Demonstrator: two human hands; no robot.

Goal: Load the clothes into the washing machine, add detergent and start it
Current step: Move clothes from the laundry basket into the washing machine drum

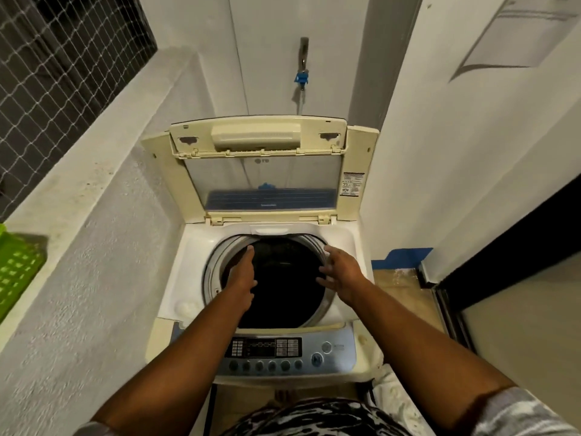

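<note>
A cream top-loading washing machine (pixel 345 237) stands in front of me with its lid (pixel 261 180) folded up against the wall. Its round drum opening (pixel 279 278) is dark; I cannot make out what lies inside. My left hand (pixel 243 275) reaches over the drum's left rim, fingers stretched out, holding nothing. Over the right rim my right hand (pixel 341 273) hovers with fingers spread, also holding nothing. The control panel (pixel 276 352) with several round buttons runs along the near edge, between my forearms. No detergent is in sight.
A concrete ledge (pixel 94 171) rises on the left, with wire mesh (pixel 53 64) above it and a green plastic basket (pixel 15 272) on it. A tap with a blue fitting (pixel 302 67) sits on the back wall. White walls close in on the right; pale cloth (pixel 393 401) lies low right.
</note>
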